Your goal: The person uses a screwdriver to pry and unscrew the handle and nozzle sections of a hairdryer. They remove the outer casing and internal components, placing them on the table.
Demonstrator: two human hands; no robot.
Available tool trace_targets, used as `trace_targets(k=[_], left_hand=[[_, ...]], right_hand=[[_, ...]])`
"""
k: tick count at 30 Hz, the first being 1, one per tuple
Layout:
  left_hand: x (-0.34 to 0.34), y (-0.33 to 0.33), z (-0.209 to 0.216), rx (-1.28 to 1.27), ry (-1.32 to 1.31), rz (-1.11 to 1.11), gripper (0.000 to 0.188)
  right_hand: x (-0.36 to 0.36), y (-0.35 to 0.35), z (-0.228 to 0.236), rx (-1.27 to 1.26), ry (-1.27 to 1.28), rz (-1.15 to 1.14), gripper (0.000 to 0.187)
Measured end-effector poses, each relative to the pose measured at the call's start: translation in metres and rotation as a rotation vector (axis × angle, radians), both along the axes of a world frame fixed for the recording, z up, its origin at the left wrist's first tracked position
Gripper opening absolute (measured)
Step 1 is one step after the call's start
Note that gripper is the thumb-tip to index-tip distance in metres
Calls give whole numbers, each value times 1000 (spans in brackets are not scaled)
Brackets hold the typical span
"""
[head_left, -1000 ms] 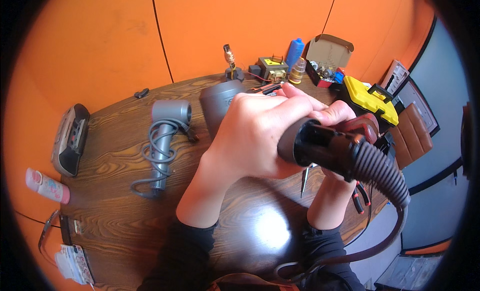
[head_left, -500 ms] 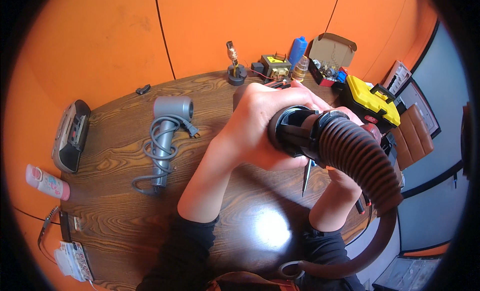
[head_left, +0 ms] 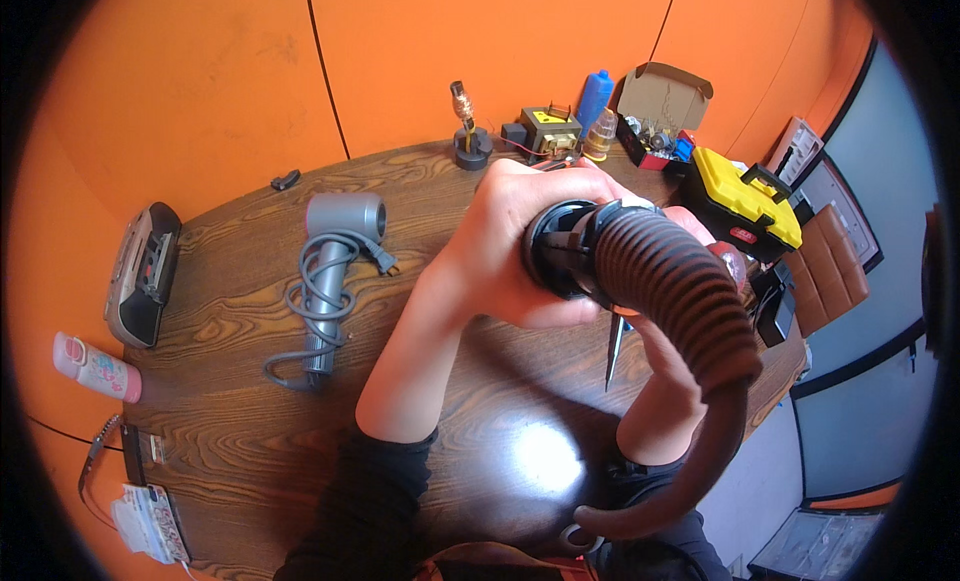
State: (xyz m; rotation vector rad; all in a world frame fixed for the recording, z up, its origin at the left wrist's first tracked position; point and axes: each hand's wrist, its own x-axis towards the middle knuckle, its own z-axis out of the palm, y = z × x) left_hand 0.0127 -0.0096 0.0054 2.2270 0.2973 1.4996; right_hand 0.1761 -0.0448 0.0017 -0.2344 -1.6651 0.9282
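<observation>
My left hand (head_left: 520,246) is wrapped round a dark hollow cylinder (head_left: 545,256), its open end turned toward me. Close against that opening is a thick black cord with a ribbed sleeve (head_left: 680,281). The cord curves down over my right forearm to a ring-shaped end near my sleeve. Behind the sleeve is my right hand (head_left: 668,356), closed about it, with most fingers hidden. Below the hands a thin pointed metal shaft (head_left: 614,351), like a screwdriver's, points down; which hand holds it I cannot tell. A clear reddish piece (head_left: 730,266) shows past the sleeve.
On the wooden table (head_left: 230,301) lies a grey hair dryer (head_left: 340,221) with its cord wound round the handle. A yellow-and-black toolbox (head_left: 740,196) and an open cardboard box (head_left: 665,91) of parts stand back right. A radio (head_left: 145,271) and pink bottle (head_left: 95,366) are left.
The ribbed sleeve and cord have moved left with my right hand. The gap between the sleeve's end and the cylinder has narrowed. The cylinder has shifted slightly left and up.
</observation>
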Motion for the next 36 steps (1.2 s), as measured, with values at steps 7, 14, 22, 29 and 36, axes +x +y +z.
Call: trace_targets(k=[7,14,22,29,36], left_hand=[[-1,0,-1,41,-53,-5,43],[-1,-5,2,-7,10,-4,42],[0,-9,6,77,36,24,45],[1,-10,6,101,3,22,43],[-2,-10,3,88,8,54,37]], right_hand=[[-2,5,0,11,-37,-5,41],[-4,-1,2,-72,39,28,43],[-5,11,-9,92,58,58,41],[-1,10,-1,188,-27,-7,41],[1,7,5,184,-111,-63,40]])
